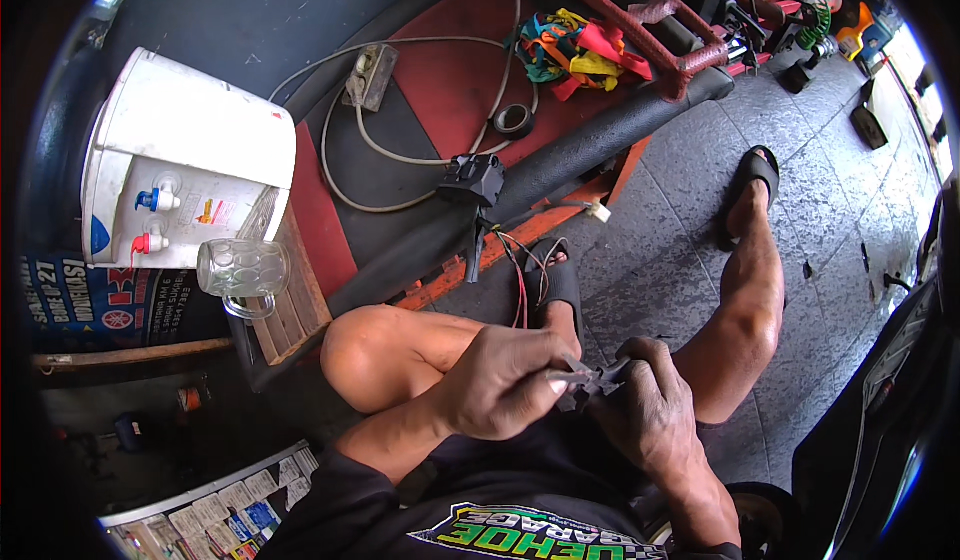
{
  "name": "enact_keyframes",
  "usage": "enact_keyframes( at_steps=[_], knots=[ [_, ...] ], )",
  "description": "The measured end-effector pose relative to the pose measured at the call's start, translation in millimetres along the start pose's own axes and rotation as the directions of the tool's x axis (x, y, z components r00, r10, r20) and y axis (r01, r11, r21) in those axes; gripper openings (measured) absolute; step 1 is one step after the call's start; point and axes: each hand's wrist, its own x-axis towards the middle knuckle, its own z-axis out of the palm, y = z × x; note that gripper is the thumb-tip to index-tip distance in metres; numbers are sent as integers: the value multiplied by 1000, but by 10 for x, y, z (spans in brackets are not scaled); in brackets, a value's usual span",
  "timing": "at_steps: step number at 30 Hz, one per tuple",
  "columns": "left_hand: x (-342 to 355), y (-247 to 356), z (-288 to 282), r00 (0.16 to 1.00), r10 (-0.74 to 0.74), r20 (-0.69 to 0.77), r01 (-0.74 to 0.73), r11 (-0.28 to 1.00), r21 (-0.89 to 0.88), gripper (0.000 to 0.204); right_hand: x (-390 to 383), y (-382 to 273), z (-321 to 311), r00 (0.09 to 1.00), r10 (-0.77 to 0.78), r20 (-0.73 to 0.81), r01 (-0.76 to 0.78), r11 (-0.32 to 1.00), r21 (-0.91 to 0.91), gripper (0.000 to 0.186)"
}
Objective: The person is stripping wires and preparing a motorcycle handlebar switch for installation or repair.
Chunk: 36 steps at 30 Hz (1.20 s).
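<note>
Over my lap, my left hand is closed in a pinch, its thumb and forefinger on a thin, slim piece that I cannot make out well. Its tip meets a small black plastic part, which sits in the fingers of my right hand. The right fingers curl round this part and hide some of it. Beyond my hands, a black handlebar switch housing with a lever rests on the edge of the padded bench, and thin wires hang down from it.
A white water dispenser stands at left, with a glass mug by its taps. On the red-and-black bench lie a power strip, a tape roll and colourful rags. A red metal frame is behind; dark bodywork stands at right.
</note>
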Motion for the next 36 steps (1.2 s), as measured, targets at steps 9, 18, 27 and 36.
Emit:
enact_keyframes(
  at_steps=[9, 18, 27, 36],
  knots=[
    [-47, -56, 60, 972, 225, 62, -226, 845, 484, 16, -142, -29, -10, 986, 113, 126, -134, 976, 172, 43],
    [-31, -122, 123, 986, 160, 34, -161, 904, 396, 25, -236, -85, 50, 964, 234, 129, -259, 938, 230, 42],
    [16, -109, 145, 990, 127, -53, -100, 930, 354, 36, -277, -116, 216, 918, 374, 130, -353, 624, 697, 32],
    [27, -103, 119, 997, 83, 8, -82, 974, 209, 24, -236, -35, -191, 924, 223, 312, -325, 888, 326, 41]
  ],
)
